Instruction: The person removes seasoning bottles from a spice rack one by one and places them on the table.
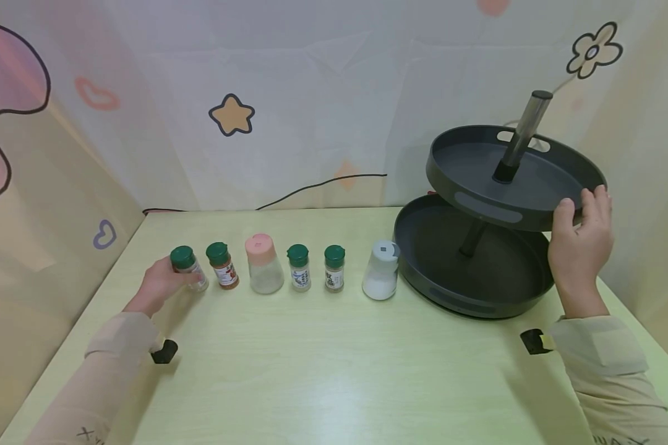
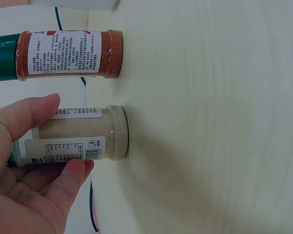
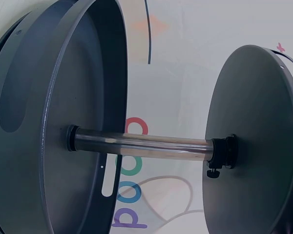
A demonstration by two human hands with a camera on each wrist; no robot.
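Observation:
My left hand (image 1: pixel 158 283) grips a small spice jar (image 2: pixel 83 134) with a green cap at the left of the row. Its thumb and fingers lie on opposite sides of the jar, which holds pale powder; the cap is mostly hidden by the hand in the left wrist view. Just right of it stands a jar of red spice (image 1: pixel 222 266). At the far right, my right hand (image 1: pixel 581 247) holds the rim of the upper tray (image 1: pixel 456 182) of a dark two-tier rack. In the right wrist view, the rack's metal post (image 3: pixel 141 144) joins both tiers.
Along the same row stand a pink-capped shaker (image 1: pixel 264 266), two more green-capped jars (image 1: pixel 299 267) and a white-capped shaker (image 1: pixel 381 272) close beside the lower tray (image 1: pixel 467 303). A patterned cloth backdrop (image 1: pixel 312 123) rises behind the table (image 1: pixel 289 364).

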